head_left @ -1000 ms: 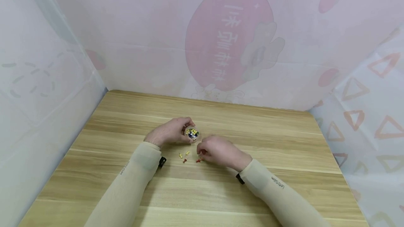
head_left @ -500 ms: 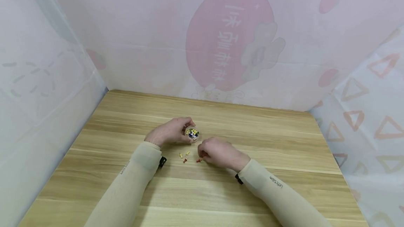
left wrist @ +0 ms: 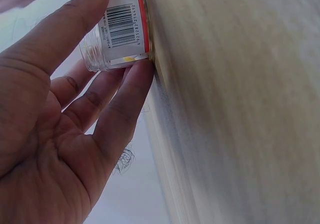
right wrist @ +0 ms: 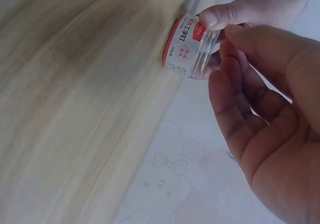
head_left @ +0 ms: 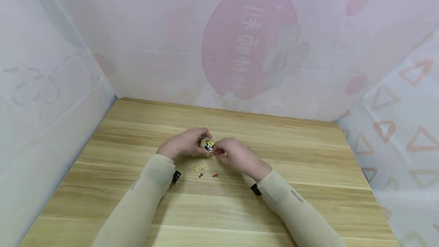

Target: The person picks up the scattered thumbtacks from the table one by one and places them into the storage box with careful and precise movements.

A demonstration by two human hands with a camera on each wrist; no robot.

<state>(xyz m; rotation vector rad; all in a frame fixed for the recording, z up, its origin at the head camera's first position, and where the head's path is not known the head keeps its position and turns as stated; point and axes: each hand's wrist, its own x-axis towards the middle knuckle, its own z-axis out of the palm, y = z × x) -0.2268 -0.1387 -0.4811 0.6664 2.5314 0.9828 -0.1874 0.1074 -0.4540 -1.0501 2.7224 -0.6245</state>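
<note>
A small clear plastic jar [left wrist: 125, 27] with a white and red printed label stands upright on the table, filled with coloured push pins [head_left: 208, 146]. My left hand [head_left: 185, 143] grips it from the left, thumb on the near side and fingers round the far side. Close at the jar's right rim, my right hand [head_left: 241, 159] pinches a red push pin [head_left: 215, 154] between thumb and fingertips. On the wood in front of the jar lie two yellow push pins [head_left: 196, 169] and two red push pins [head_left: 215, 175].
The wooden table [head_left: 274, 209] is enclosed by a pink printed back wall [head_left: 164, 68] and pale side walls. A black strap [head_left: 176, 176] shows under the left wrist, another strap [head_left: 255, 190] under the right.
My right hand has come up from beside the loose pins to the jar's rim, now with a red push pin at its fingertips. The left hand and jar stay put.
</note>
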